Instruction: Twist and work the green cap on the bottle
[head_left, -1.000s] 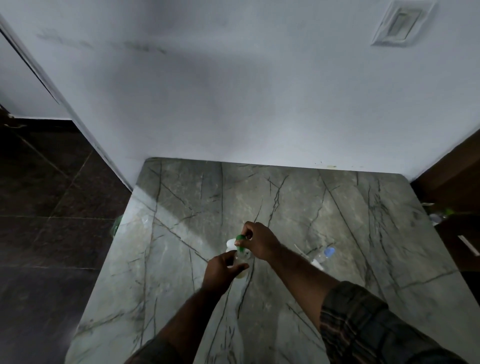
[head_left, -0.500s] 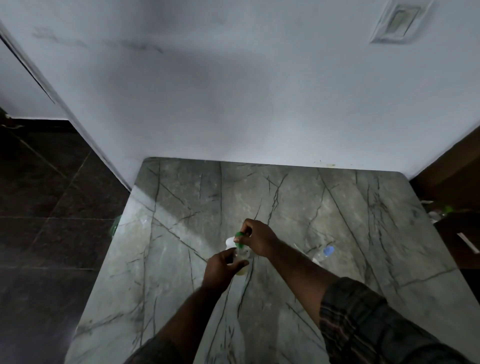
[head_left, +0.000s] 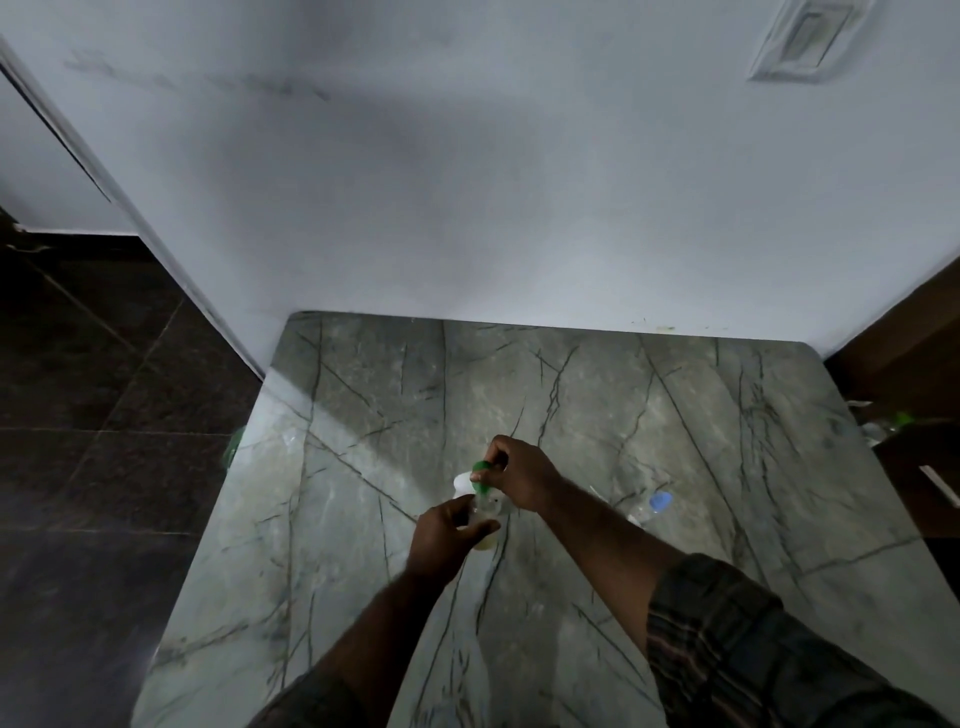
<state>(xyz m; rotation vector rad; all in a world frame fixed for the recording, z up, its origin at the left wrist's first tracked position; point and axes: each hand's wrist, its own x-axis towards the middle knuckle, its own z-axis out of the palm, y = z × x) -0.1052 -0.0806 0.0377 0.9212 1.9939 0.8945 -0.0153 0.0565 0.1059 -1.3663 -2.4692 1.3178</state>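
Marble table (head_left: 675, 467); blue-capped bottle (head_left: 652, 506) just beside right hand (head_left: 522, 478).

No readable text, label or number anywhere.

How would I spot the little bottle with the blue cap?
Find the grey veined marble tabletop against the white wall. Right of the right forearm lies a small clear plastic bottle with a pale blue cap. The bottle both hands hold has a green cap.
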